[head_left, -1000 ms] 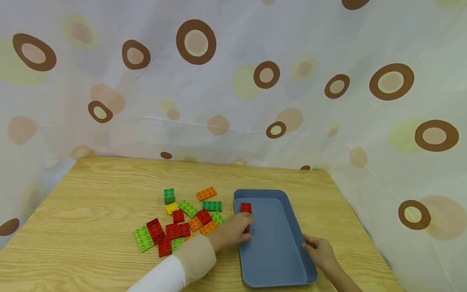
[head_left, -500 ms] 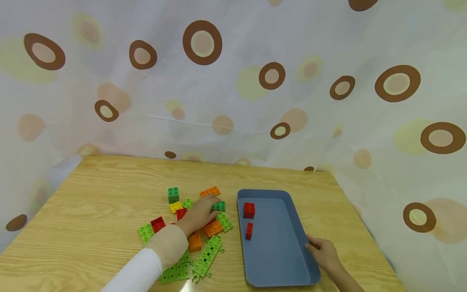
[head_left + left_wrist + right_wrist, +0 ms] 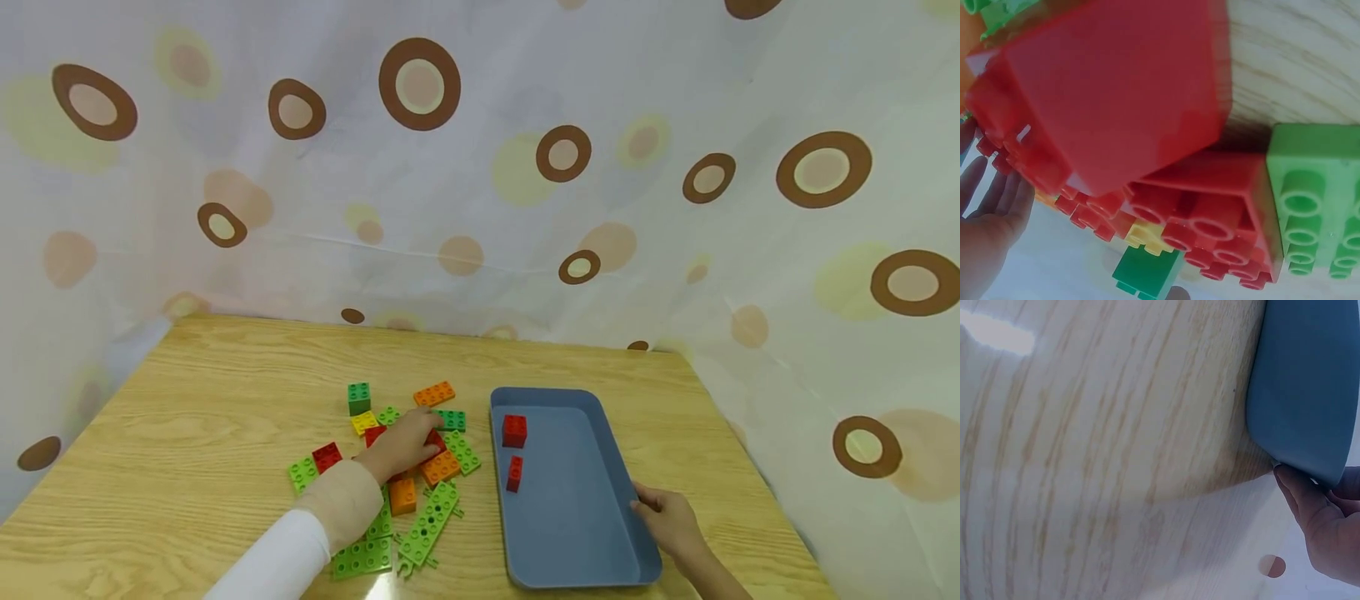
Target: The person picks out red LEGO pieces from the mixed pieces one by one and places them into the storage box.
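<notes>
My left hand (image 3: 401,443) is over the brick pile, its fingertips beside a red brick (image 3: 435,442). In the left wrist view, the fingers (image 3: 1015,197) are relaxed and apart, close to red studs. A large red brick (image 3: 1122,87) fills the middle of that view, next to a light green brick (image 3: 1316,194). My right hand (image 3: 670,521) pinches the right rim of the blue-grey tray (image 3: 581,508). From the right wrist, fingers (image 3: 1300,494) show at the tray's outer edge. Inside the tray lie a red block (image 3: 514,432) and a narrow red brick (image 3: 514,474).
Around the left hand lie a dark green block (image 3: 359,398), a yellow brick (image 3: 364,422), an orange brick (image 3: 435,394) and a light green piece with hooked ends (image 3: 430,523). Patterned cloth (image 3: 465,192) hangs behind the wooden table (image 3: 247,383).
My left hand has left the tray and come back leftward to the pile, then shifted slightly toward the near side. Two red pieces show in the tray. The right hand still holds the rim.
</notes>
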Motion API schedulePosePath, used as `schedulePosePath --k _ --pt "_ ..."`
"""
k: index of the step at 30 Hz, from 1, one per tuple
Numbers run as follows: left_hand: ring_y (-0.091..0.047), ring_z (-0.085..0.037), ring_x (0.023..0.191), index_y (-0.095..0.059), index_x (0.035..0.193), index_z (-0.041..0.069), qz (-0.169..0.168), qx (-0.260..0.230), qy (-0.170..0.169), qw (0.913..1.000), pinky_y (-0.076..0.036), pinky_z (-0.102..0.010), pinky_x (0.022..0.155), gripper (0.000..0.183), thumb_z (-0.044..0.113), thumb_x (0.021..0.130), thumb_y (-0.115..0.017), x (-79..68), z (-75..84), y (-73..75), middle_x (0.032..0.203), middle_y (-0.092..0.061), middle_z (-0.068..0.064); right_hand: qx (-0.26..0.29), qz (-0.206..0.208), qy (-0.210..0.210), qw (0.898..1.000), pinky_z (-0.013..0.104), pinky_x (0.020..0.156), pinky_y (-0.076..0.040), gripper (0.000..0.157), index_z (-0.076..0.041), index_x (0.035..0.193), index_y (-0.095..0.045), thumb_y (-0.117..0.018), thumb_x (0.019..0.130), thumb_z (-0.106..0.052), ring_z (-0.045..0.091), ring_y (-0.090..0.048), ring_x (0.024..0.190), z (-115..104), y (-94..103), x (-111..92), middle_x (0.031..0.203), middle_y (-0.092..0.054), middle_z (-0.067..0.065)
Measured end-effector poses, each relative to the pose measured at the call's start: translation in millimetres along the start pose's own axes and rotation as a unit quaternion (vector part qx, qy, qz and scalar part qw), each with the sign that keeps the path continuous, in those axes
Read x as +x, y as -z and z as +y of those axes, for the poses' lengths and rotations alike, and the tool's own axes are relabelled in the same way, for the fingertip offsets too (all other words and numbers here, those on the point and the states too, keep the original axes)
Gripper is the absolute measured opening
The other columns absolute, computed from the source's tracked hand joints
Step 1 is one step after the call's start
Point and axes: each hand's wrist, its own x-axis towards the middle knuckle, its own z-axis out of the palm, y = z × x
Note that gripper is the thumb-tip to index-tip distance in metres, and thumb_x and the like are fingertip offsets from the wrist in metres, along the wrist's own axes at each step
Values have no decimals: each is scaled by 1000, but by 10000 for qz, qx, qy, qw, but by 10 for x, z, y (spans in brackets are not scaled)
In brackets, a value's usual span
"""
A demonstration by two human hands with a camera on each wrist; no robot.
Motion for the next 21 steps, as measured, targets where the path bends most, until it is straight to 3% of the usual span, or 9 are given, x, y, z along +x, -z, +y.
schedulePosePath --k 8,15,21 --pt "-54 -29 103 -64 109 -4 -189 376 148 9990 -48 -41 91 29 9 84 -68 -1 48 22 116 -54 -20 34 34 16 10000 42 84 -52 38 16 122 -49 -51 90 -3 44 -53 113 -3 -3 7 121 -54 31" --pt "-54 -26 98 -62 110 -5 -292 747 -10 9968 -49 -38 88 34 12 82 -70 1 44 11 113 -53 -20 13 -24 -1 10000 43 85 -51 38 17 123 -48 -51 90 -3 44 -52 114 -1 -5 15 122 -53 32" --pt "-54 -26 98 -63 108 -5 -190 768 -46 9969 -49 -37 85 33 11 81 -71 7 21 -29 111 -53 -18 7 -32 -24 10000 44 86 -51 38 16 124 -48 -50 90 -3 45 -51 115 7 -4 11 123 -52 31"
